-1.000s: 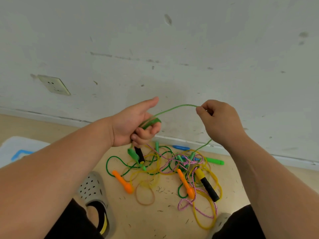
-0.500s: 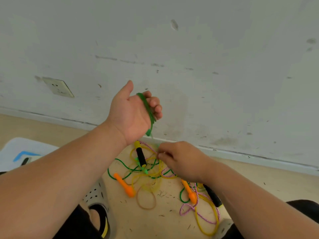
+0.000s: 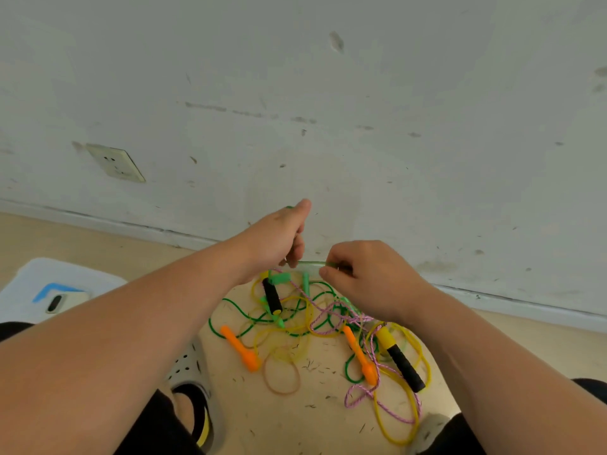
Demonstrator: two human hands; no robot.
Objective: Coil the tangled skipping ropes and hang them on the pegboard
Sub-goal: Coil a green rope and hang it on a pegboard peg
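The task is at an early stage, by my reading. One green rope (image 3: pixel 310 263) is in hand and everything else lies in a pile (image 3: pixel 315 326) on the floor (image 3: pixel 295 421) by the wall (image 3: pixel 328 126). No finished coil shows, and no pegboard is in view.

The left hand (image 3: pixel 279 238) is clenched, thumb up, with a sliver of green showing at its top; it seems to grip gathered turns of that rope, though the fingers hide how many. The right hand (image 3: pixel 368 280) pinches the rope just beside it, so a short span runs between them above the pile.

The green rope looks like smooth, slightly glossy plastic cord, thin and round. In the pile a yellow rope (image 3: pixel 394 435) is similar and springy, lying in wide loops. A pink rope (image 3: pixel 361 399) is braided and speckled, softer, and threads through the others. Two orange handles (image 3: pixel 241 351) are tapered moulded plastic. Two black handles (image 3: pixel 405 369) look like matt foam grips with yellow ends. The cords cross at many points, so most of the untangling is left.
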